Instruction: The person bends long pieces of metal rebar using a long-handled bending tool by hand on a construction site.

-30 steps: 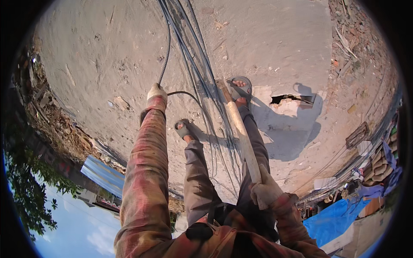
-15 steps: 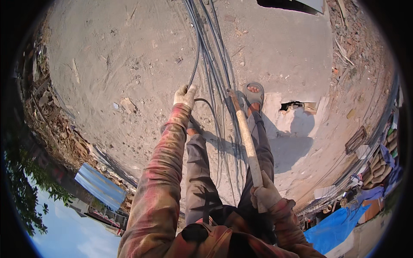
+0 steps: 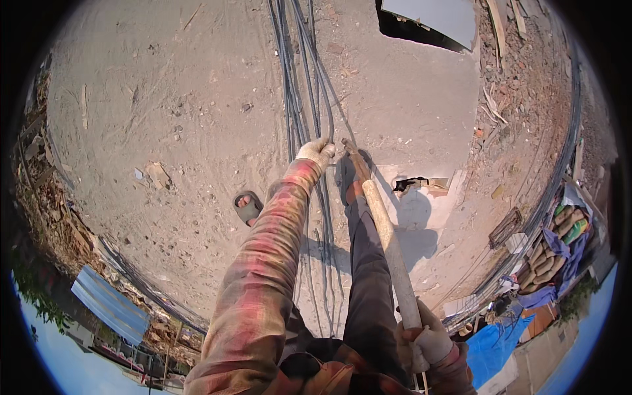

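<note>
My left hand (image 3: 316,152), in a pale work glove, is closed around a ribbed steel rebar (image 3: 329,115) that runs away up the ground. The bundle of grey rebars (image 3: 288,85) passes beneath that hand and between my legs. In my right hand (image 3: 429,339), also gloved, is the lower end of a long pale pipe-handled tool (image 3: 386,237). Its narrower brown metal head (image 3: 355,158) lies just right of my left hand, near the rebar end; whether they touch I cannot tell. My sandalled left foot (image 3: 247,206) stands left of the bundle.
A broken hole (image 3: 420,185) opens in the slab at right, and a larger dark opening with a grey panel (image 3: 431,20) is farther off. Rubble (image 3: 507,85) lines the right edge. Corrugated sheet (image 3: 110,305) lies lower left; blue tarp (image 3: 497,349) lies lower right.
My left hand has shifted right with the rebar, across the bundle and close to the tool's head. My left foot now stands left of the bundle. The right hand still grips the pipe-handled tool.
</note>
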`<state>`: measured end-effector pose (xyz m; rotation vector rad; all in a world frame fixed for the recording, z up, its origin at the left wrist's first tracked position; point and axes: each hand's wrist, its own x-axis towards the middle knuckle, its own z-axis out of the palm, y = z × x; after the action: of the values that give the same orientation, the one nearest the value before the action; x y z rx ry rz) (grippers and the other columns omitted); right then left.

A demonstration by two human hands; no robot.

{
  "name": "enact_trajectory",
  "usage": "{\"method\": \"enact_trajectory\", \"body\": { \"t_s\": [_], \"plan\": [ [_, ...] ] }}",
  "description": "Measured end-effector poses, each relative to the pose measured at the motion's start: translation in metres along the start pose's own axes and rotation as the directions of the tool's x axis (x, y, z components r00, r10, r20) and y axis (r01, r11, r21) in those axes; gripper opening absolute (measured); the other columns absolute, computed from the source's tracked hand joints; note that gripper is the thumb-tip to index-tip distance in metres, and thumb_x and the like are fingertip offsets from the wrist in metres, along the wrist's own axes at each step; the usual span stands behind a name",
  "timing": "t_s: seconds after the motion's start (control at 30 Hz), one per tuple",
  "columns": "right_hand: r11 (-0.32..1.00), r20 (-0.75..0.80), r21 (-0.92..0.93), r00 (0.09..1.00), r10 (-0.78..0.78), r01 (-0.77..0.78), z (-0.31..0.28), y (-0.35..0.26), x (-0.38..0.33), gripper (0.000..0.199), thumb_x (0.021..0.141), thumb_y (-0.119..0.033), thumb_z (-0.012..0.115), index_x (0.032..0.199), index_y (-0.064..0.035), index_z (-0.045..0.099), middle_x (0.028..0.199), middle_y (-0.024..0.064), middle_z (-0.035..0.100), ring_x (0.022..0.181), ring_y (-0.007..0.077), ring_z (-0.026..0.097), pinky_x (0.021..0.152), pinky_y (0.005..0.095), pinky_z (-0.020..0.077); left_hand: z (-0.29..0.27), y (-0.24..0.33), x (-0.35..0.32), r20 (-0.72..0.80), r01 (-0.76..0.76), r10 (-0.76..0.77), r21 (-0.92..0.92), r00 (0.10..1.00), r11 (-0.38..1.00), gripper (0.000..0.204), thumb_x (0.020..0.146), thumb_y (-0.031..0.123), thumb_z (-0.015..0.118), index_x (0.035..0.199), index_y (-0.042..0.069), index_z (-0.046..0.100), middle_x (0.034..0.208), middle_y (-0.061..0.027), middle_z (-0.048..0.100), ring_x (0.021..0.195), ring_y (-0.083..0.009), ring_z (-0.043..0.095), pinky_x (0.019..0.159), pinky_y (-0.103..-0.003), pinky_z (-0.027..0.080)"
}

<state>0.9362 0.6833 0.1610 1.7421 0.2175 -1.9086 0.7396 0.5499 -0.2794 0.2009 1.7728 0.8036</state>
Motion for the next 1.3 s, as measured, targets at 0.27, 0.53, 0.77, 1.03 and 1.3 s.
{"method": "enact_trajectory", "body": {
  "t_s": [0.27, 0.53, 0.77, 1.03, 1.3],
  "plan": [
    [0.987, 0.109, 0.146, 0.992, 0.057, -0.073, -0.017, -0.073, -0.017, 0.057, 0.081, 0.000, 0.061, 0.132, -0.0018, 0.037, 0.065, 0.0105, 0.043, 0.043, 0.0170, 0.041, 0.038, 0.0327, 0.0301, 0.007, -0.016, 0.001, 0.071, 0.074, -0.065, -0.126, 0.995, 0.989, 0.050, 0.095, 0.040, 0.059, 0.126, 0.001, 0.058, 0.109, -0.0103, 0.067, 0.105, -0.0172, 0.059, 0.095, -0.032, 0.044],
    [0.939, 0.195, 0.204, 0.951, 0.239, -0.278, 0.011, -0.127, -0.037, 0.062, 0.082, 0.002, 0.064, 0.135, -0.0059, 0.034, 0.070, 0.0090, 0.045, 0.047, 0.0155, 0.043, 0.040, 0.0318, 0.0325, 0.007, 0.000, 0.002, 0.244, 0.085, -0.121, 0.151, 0.962, 0.985, 0.047, 0.096, 0.035, 0.057, 0.129, 0.002, 0.054, 0.106, -0.0133, 0.068, 0.101, -0.0252, 0.063, 0.089, -0.034, 0.048],
    [0.953, 0.073, 0.088, 0.956, 0.286, -0.291, 0.013, -0.170, -0.043, 0.067, 0.076, -0.003, 0.069, 0.135, -0.0039, 0.035, 0.073, 0.0106, 0.049, 0.049, 0.0188, 0.045, 0.045, 0.0350, 0.0353, 0.037, 0.002, 0.023, 0.188, -0.049, -0.037, 0.433, 0.981, 0.900, 0.039, 0.095, 0.038, 0.053, 0.120, 0.008, 0.059, 0.104, -0.0210, 0.065, 0.102, -0.0399, 0.060, 0.085, -0.043, 0.049],
    [0.903, 0.038, 0.054, 0.905, 0.424, -0.426, 0.006, -0.231, -0.026, 0.065, 0.075, -0.002, 0.070, 0.132, -0.0098, 0.041, 0.076, 0.0107, 0.053, 0.048, 0.0180, 0.045, 0.040, 0.0351, 0.0339, 0.054, 0.014, 0.039, 0.217, 0.019, -0.122, 0.425, 0.968, 0.905, 0.035, 0.093, 0.037, 0.055, 0.111, 0.007, 0.062, 0.103, -0.0223, 0.066, 0.102, -0.0410, 0.060, 0.085, -0.046, 0.049],
    [0.880, -0.042, 0.040, 0.879, 0.476, -0.474, -0.009, -0.259, -0.025, 0.069, 0.071, 0.006, 0.071, 0.132, -0.0068, 0.042, 0.070, 0.0132, 0.053, 0.049, 0.0175, 0.046, 0.043, 0.0339, 0.0341, 0.048, 0.009, 0.033, 0.238, -0.001, -0.113, 0.433, 0.965, 0.902, 0.037, 0.093, 0.034, 0.055, 0.120, 0.008, 0.057, 0.106, -0.0217, 0.065, 0.104, -0.0395, 0.060, 0.086, -0.044, 0.049]
  ]
}}
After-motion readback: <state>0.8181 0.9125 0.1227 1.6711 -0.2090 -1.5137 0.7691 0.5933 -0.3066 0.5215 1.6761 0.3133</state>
